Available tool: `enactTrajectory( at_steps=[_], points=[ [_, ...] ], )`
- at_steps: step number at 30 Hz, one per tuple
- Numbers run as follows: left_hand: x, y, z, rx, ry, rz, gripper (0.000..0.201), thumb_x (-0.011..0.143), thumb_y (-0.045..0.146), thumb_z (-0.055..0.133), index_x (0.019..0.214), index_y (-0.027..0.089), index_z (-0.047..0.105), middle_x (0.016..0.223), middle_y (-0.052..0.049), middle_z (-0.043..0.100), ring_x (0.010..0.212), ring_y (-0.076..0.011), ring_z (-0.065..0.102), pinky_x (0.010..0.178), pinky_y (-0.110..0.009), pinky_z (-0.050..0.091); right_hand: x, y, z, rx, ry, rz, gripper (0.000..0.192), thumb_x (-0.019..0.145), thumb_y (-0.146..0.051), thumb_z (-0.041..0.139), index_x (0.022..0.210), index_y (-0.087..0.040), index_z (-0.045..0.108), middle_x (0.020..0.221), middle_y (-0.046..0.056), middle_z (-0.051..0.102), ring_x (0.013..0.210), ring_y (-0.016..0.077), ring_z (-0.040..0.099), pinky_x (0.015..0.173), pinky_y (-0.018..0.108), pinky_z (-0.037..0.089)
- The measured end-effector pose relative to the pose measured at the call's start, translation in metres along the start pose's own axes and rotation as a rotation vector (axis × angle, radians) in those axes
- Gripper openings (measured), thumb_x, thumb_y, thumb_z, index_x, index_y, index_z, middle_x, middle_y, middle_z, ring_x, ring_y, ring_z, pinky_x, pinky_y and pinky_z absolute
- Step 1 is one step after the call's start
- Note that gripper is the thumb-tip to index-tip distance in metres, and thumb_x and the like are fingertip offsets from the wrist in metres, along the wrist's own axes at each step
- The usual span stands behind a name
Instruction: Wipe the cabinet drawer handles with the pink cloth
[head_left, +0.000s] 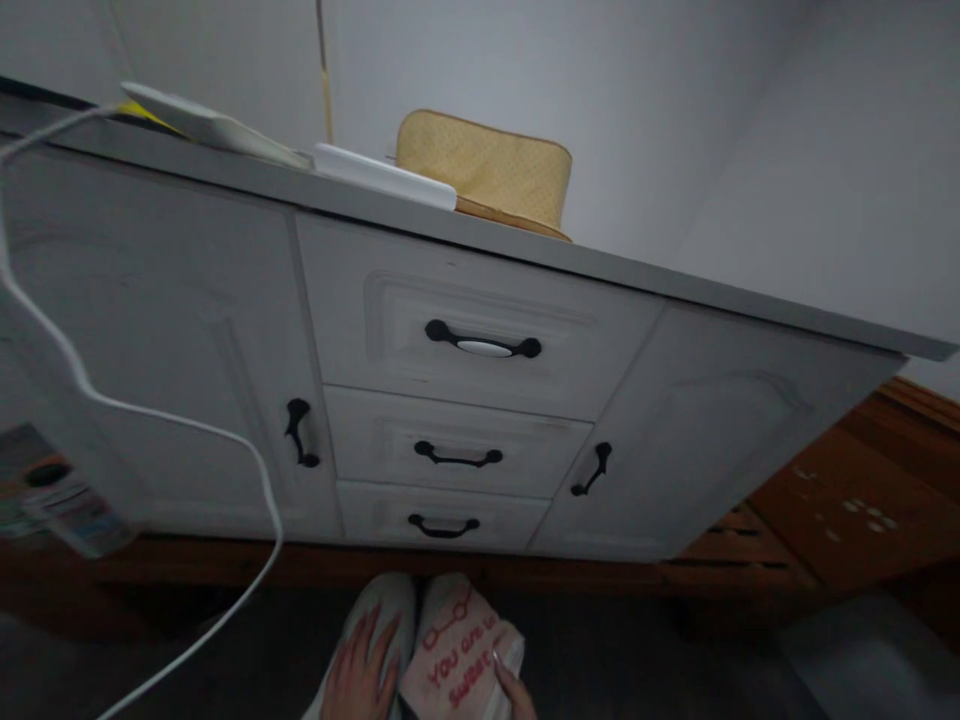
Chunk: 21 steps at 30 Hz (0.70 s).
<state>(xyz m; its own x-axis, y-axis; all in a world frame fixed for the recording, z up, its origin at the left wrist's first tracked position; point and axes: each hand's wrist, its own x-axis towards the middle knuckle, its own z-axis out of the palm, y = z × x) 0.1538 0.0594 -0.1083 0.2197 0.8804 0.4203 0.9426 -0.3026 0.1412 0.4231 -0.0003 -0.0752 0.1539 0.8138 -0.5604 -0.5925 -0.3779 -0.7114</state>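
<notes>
My left hand (358, 668) lies on my light-coloured trouser leg (390, 600), its fingers stretched out and a little apart, holding nothing. At the bottom of the view, my right hand (514, 692) grips the right edge of a pale pink cloth (442, 660) with red handwriting-style lettering and a red line drawing. One digit shows on top of it; the rest of that hand is hidden or out of frame. The cloth rests over my other leg, and its fabric looks folded at the right side.
Before me stands a white cabinet with a top drawer (480, 335), more drawers below and side doors with dark handles. A straw-coloured hat (484, 165) and a white flat object (382, 178) lie on top. A white cable (180, 418) hangs at left; wooden furniture (847, 500) stands right.
</notes>
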Motion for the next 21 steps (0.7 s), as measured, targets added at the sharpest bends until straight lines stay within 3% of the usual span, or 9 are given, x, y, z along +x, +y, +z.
enactTrajectory(
  at_steps=[5, 8, 12, 15, 18, 21],
  points=[
    [-0.001, 0.0, -0.003, -0.119, -0.045, -0.082, 0.045, 0.095, 0.033, 0.045, 0.131, 0.023, 0.07, 0.142, -0.018, 0.066, 0.129, -0.0339, 0.065, 0.104, -0.057, 0.057, -0.001, 0.008, 0.021, 0.179, -0.041, 0.094, 0.066, 0.036, -0.052, 0.094, 0.09, -0.02, 0.075, 0.097, 0.016, 0.078, 0.121, 0.0478, 0.064, 0.107, 0.068, 0.044],
    [0.013, 0.005, -0.023, -0.298, -0.08, -0.127, 0.043, 0.096, 0.034, 0.043, 0.124, 0.023, 0.073, 0.138, -0.016, 0.069, 0.127, -0.0326, 0.066, 0.105, -0.056, 0.058, -0.009, 0.004, 0.025, 0.231, -0.078, 0.111, 0.067, 0.041, -0.049, 0.095, 0.096, -0.017, 0.074, 0.094, 0.017, 0.079, 0.114, 0.0453, 0.068, 0.103, 0.065, 0.047],
    [0.075, 0.026, -0.079, -0.575, -0.068, -0.101, 0.038, 0.1, 0.04, 0.043, 0.126, 0.028, 0.068, 0.142, -0.01, 0.065, 0.135, -0.0265, 0.059, 0.115, -0.055, 0.049, -0.018, 0.0, 0.024, 0.296, -0.146, 0.121, 0.066, 0.048, -0.044, 0.096, 0.104, -0.016, 0.073, 0.102, 0.016, 0.079, 0.112, 0.0393, 0.07, 0.104, 0.058, 0.049],
    [0.136, 0.042, -0.11, -0.66, -0.095, -0.093, 0.039, 0.102, 0.04, 0.038, 0.125, 0.021, 0.065, 0.135, -0.013, 0.066, 0.132, -0.026, 0.057, 0.119, -0.055, 0.044, -0.021, -0.001, 0.024, 0.333, -0.183, 0.122, 0.065, 0.054, -0.043, 0.095, 0.108, -0.014, 0.072, 0.108, 0.016, 0.078, 0.115, 0.0365, 0.069, 0.105, 0.054, 0.049],
    [0.18, 0.049, -0.113, -0.671, -0.182, -0.042, 0.038, 0.101, 0.039, 0.042, 0.123, 0.019, 0.066, 0.13, -0.013, 0.069, 0.126, -0.028, 0.061, 0.112, -0.053, 0.049, -0.022, -0.001, 0.023, 0.357, -0.211, 0.12, 0.06, 0.058, -0.04, 0.094, 0.108, -0.013, 0.072, 0.106, 0.016, 0.079, 0.111, 0.0345, 0.071, 0.105, 0.051, 0.049],
    [0.194, 0.052, -0.101, -0.67, -0.269, 0.004, 0.032, 0.098, 0.038, 0.049, 0.114, 0.021, 0.071, 0.117, -0.01, 0.075, 0.115, -0.0281, 0.068, 0.102, -0.048, 0.056, -0.023, -0.002, 0.022, 0.379, -0.217, 0.092, 0.054, 0.061, -0.035, 0.093, 0.107, -0.014, 0.073, 0.103, 0.015, 0.079, 0.107, 0.0321, 0.072, 0.106, 0.05, 0.049]
  ],
)
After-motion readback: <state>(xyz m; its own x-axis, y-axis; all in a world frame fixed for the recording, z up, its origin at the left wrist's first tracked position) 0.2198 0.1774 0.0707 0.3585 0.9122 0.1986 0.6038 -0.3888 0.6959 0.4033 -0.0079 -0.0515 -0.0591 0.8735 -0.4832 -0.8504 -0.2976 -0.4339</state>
